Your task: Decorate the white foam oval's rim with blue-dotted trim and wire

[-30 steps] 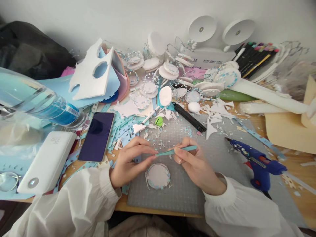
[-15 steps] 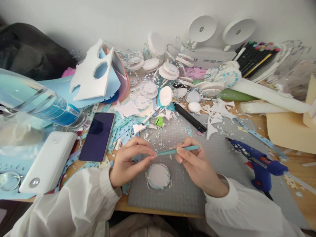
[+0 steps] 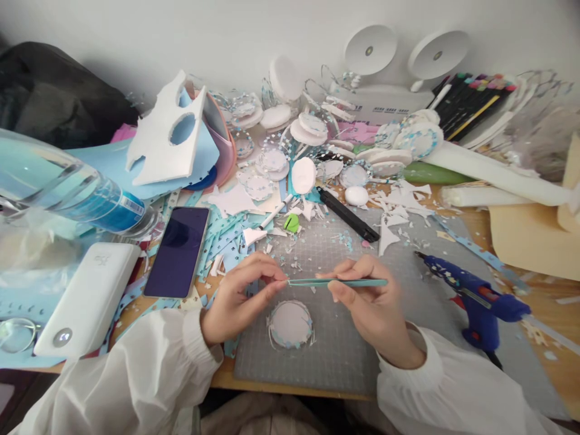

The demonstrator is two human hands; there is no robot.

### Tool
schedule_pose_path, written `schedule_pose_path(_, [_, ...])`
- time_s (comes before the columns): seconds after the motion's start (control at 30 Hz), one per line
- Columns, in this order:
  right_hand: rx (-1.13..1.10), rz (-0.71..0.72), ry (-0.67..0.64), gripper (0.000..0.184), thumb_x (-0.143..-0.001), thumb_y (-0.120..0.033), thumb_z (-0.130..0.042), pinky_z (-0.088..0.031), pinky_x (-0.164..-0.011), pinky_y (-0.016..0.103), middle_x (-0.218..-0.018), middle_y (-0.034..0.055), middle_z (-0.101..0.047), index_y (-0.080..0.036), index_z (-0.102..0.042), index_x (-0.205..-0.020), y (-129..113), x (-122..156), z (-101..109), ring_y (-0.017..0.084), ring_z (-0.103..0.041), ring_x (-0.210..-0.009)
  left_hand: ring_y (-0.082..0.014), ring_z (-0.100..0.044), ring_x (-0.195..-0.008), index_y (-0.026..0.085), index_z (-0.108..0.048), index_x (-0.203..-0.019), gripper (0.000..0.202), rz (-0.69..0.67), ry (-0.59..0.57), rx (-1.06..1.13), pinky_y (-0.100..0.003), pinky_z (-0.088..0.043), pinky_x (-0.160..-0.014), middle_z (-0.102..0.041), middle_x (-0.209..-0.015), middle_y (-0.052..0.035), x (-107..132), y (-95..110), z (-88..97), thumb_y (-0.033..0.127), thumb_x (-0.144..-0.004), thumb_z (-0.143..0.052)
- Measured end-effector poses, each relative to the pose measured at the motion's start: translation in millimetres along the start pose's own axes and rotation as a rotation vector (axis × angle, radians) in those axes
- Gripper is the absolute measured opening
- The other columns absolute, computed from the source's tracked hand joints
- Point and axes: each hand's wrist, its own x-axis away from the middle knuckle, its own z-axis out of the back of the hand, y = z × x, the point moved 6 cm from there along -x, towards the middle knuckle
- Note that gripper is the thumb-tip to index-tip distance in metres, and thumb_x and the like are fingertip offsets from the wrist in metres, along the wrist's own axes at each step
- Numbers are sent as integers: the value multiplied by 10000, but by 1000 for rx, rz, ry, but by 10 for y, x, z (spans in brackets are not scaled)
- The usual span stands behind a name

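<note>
Teal tweezers (image 3: 338, 282), pinched in the right hand (image 3: 369, 302), meet a tiny piece gripped by left hand (image 3: 235, 296) fingertips; next, likely seat it on the foam disc (image 3: 290, 324) below.

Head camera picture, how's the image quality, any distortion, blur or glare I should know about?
Head view: wide-angle bending stretches the edges, so the water bottle at left looks oversized; light is soft and even, with faint shadows under the left hand and right hand; the teal tweezers and the white disc on the cutting mat are sharp; the phone screen shows only a dull reflection.
</note>
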Motion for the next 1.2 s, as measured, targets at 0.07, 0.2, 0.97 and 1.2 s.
schedule_pose_path(0.07, [25,3,3,163,-802,-192,-760,-628,-746,346,-745,-34,-594,-231,-603,-791,-4,-4,-7,125,-677,-683,-138,-588,-791,177,-665,-902,65,-3,-4,-1,-252,-478,-708,-630,-851,-37,3,0,-3,128,-910,-623])
schedule_pose_path(0.2, [42,19,11,164,-801,-194,-762,-630,-727,339,-733,-34,-592,-228,-601,-797,-26,-13,-12,138,-693,-703,-144,-598,-787,173,-668,-894,56,-15,-1,-7,-255,-491,-704,-637,-848,-43,6,17,3,132,-903,-632])
schedule_pose_path(0.97, [441,432,35,217,-778,-47,-721,-580,-672,331,-817,21,-712,-245,-637,-812,-468,-33,-42,191,-728,-784,-128,-512,-543,124,-779,-790,426,168,-82,101,-249,-374,-526,-644,-610,-63,-17,-24,-4,446,-948,-552])
schedule_pose_path(1.2, [990,1156,-417,175,-871,-34,-566,-551,-565,309,-858,110,-776,-163,-682,-887,-681,403,-843,166,-654,-645,-160,-579,-591,137,-778,-696,532,341,-129,353,-262,-447,-600,-695,-622,-65,54,-119,-55,626,-834,-618])
